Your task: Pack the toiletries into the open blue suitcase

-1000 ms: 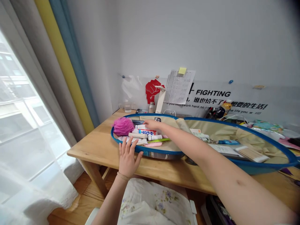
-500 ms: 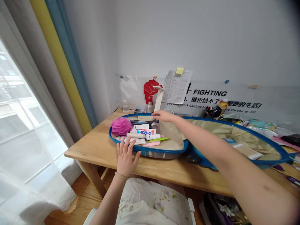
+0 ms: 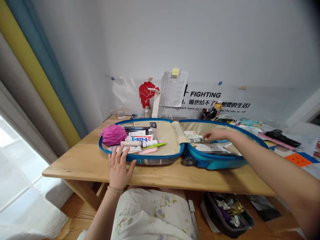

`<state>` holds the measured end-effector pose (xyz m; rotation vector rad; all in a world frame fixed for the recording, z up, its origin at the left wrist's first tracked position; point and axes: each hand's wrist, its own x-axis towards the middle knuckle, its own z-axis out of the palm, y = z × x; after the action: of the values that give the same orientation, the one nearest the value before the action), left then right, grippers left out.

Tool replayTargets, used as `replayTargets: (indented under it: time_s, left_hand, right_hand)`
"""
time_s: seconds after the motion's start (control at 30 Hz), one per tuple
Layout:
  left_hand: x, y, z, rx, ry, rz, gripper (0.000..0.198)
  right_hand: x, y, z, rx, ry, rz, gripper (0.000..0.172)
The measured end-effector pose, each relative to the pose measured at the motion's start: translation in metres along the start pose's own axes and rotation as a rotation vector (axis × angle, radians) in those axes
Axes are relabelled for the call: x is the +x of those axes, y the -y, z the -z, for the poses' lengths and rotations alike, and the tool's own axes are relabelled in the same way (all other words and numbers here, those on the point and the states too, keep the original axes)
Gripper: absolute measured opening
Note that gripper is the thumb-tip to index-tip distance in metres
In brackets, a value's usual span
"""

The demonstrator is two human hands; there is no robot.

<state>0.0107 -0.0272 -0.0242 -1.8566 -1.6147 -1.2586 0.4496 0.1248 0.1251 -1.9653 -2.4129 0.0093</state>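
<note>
A blue suitcase [image 3: 212, 162] lies open on a wooden desk [image 3: 82, 160]. Its left half holds a pink bath puff [image 3: 113, 134], a white tube with red and blue print [image 3: 138, 138], other tubes and a green stick. My left hand [image 3: 119, 167] rests flat with spread fingers on the front rim of that half. My right hand [image 3: 217, 134] reaches into the right half, fingers stretched over small boxes [image 3: 193, 136] and papers [image 3: 212, 148], holding nothing that I can see.
The wall behind carries a red fist sticker [image 3: 146, 93], a pinned sheet [image 3: 173, 88] and a "FIGHTING" banner. Bottles and cables crowd the desk's back edge. Curtains [image 3: 32, 73] hang at the left. A black bin [image 3: 228, 213] of odds and ends sits under the desk.
My right hand has moved from the left half of the suitcase across to the right half. The view has swung right. My left hand stays on the rim.
</note>
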Motion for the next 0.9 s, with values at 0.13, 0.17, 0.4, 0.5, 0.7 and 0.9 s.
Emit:
replayTargets:
  time_s: [0.13, 0.17, 0.4, 0.5, 0.7, 0.9]
  left_hand:
    - [0.000, 0.000, 0.000, 0.014, 0.005, 0.002, 0.052]
    - [0.000, 0.001, 0.000, 0.018, 0.007, 0.004, 0.052]
    - [0.000, 0.001, 0.000, 0.018, 0.014, 0.006, 0.051]
    - [0.000, 0.000, 0.000, 0.019, 0.015, 0.013, 0.050]
    - [0.000, 0.000, 0.000, 0.009, 0.011, 0.006, 0.048]
    - [0.000, 0.000, -0.001, 0.010, 0.004, 0.006, 0.047]
  right_hand:
    - [-0.020, -0.009, -0.005, 0.027, 0.252, 0.013, 0.033]
    - [-0.024, -0.009, -0.007, 0.027, 0.277, 0.014, 0.038]
    - [-0.030, -0.005, -0.023, -0.010, 0.321, 0.042, 0.062]
    - [-0.031, -0.003, -0.024, -0.041, 0.314, 0.058, 0.064]
    - [-0.035, -0.009, 0.009, -0.148, 0.206, 0.040, 0.062]
    - [-0.019, 0.016, 0.074, -0.248, -0.019, -0.006, 0.066]
